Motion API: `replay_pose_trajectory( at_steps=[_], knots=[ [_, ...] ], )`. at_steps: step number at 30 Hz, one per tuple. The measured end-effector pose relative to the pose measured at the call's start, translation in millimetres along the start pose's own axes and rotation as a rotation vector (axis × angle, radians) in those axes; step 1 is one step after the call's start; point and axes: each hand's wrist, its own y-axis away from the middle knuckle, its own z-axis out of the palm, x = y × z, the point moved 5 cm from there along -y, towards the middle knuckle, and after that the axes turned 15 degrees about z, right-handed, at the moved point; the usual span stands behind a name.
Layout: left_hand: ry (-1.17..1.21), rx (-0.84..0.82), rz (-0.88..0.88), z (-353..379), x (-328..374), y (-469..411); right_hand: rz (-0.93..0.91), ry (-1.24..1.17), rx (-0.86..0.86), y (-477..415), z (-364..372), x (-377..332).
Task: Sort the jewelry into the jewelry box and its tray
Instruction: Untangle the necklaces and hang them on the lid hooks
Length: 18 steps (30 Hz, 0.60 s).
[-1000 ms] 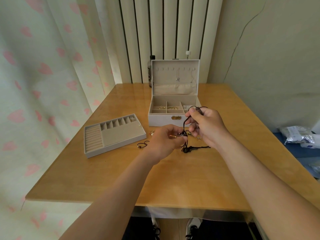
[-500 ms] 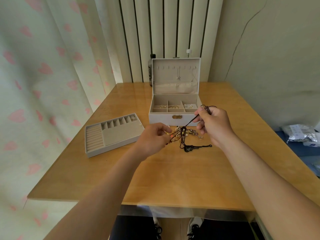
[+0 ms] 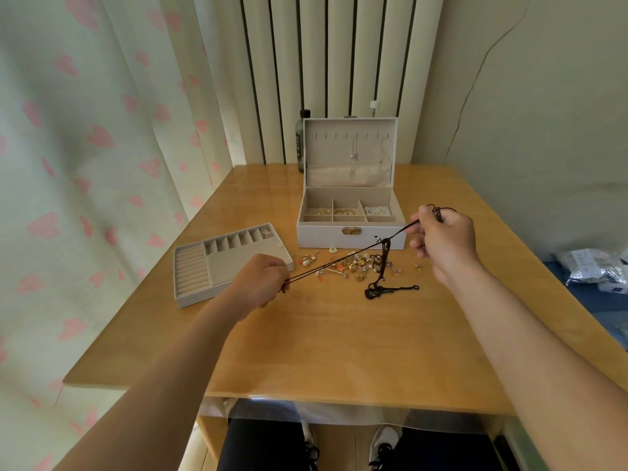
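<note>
A black cord necklace (image 3: pixel 339 263) stretches taut between my hands above the table. My left hand (image 3: pixel 261 283) pinches its lower end in front of the tray. My right hand (image 3: pixel 441 239) grips the other end beside the box's front right corner. From the cord a tangle hangs down to a black guitar-shaped pendant (image 3: pixel 377 292) lying on the table. The white jewelry box (image 3: pixel 350 234) stands open, with small pieces in its back compartments and a chain hung in its lid. The grey tray (image 3: pixel 190 290) lies to its left.
A scatter of small gold and silver jewelry (image 3: pixel 356 265) lies on the wooden table (image 3: pixel 339 351) in front of the box. A dark bottle (image 3: pixel 301 144) stands behind the box by the curtain. Silver packets (image 3: pixel 591 266) lie off the table's right side.
My hands have drawn apart: the left moved left and down, the right moved right. The cord went from a bunched loop to a taut line, and the loose jewelry under it came into sight.
</note>
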Motion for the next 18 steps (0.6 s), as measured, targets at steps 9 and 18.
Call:
replay_pose_trajectory(
  at_steps=[9,18],
  knots=[
    [-0.545,-0.089,-0.016,-9,-18,-2,-0.027,-0.014,0.116,0,-14,-7],
    [-0.806,-0.146,0.03,-11,-22,3,-0.031,-0.033,0.122,5,-11,-9]
  ],
)
